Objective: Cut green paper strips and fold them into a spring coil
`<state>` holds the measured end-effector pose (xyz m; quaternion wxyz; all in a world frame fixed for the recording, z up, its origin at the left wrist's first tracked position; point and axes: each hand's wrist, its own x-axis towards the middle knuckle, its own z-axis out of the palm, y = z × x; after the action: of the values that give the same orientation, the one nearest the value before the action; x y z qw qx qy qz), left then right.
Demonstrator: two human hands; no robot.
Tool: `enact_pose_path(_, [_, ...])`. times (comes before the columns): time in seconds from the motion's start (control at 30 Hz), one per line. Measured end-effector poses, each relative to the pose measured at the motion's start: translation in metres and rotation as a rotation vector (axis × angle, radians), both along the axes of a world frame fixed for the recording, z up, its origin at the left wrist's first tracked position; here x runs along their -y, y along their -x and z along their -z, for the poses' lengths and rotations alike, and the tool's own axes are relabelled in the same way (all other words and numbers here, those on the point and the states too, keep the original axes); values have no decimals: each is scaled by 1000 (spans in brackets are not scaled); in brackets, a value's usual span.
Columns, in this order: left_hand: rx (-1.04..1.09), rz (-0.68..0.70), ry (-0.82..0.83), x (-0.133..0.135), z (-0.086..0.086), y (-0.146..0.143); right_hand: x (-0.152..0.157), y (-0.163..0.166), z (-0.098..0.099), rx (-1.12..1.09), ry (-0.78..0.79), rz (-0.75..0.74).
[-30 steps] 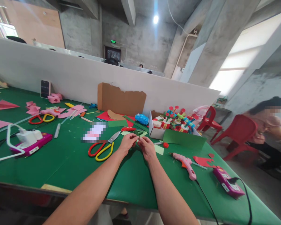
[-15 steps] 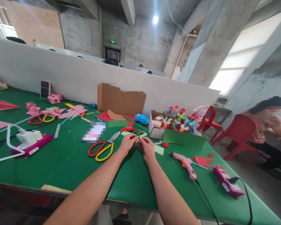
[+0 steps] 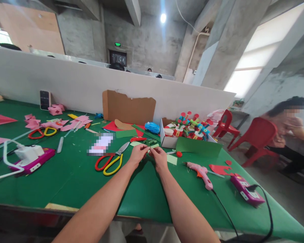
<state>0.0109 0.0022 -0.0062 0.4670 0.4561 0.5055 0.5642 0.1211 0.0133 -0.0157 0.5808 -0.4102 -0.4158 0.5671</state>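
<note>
Side by side over the green table, my left hand [image 3: 139, 155] and my right hand [image 3: 159, 158] meet at the fingertips, both pinched closed. Between them is a small green paper strip [image 3: 149, 149], mostly covered by the fingers. Just beyond the fingertips lies a dark green folded-paper spring [image 3: 150, 141], beside pale green paper pieces [image 3: 136, 144]. To the left of my left hand rest scissors [image 3: 114, 158] with one red and one yellow handle, blades apart. A pink glue gun [image 3: 201, 172] lies right of my right hand.
A white box [image 3: 167, 136] of paper-spring figures [image 3: 190, 126] stands behind at the right. Purple power strips [image 3: 247, 190] and cords lie at both sides. Pink paper scraps [image 3: 79, 121] cover the back left. A white partition [image 3: 78, 81] runs behind; a seated person [image 3: 288, 125] is at the right.
The camera view has shifted slightly, so the background sits a little further left. Both hands stay pinched together at nearly the same spot, with only slight finger movement.
</note>
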Motion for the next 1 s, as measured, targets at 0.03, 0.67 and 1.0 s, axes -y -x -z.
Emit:
enact_pose_path(0.03, [6, 4, 0, 0, 0, 0, 0, 0, 0, -10, -1, -2])
enact_pose_path(0.67, [-20, 4, 11, 4, -4, -2, 4, 2, -5, 6, -56, 57])
enact_pose_path(1.0, [-39, -9, 10, 3, -4, 0, 0, -1, -6, -6, -43, 142])
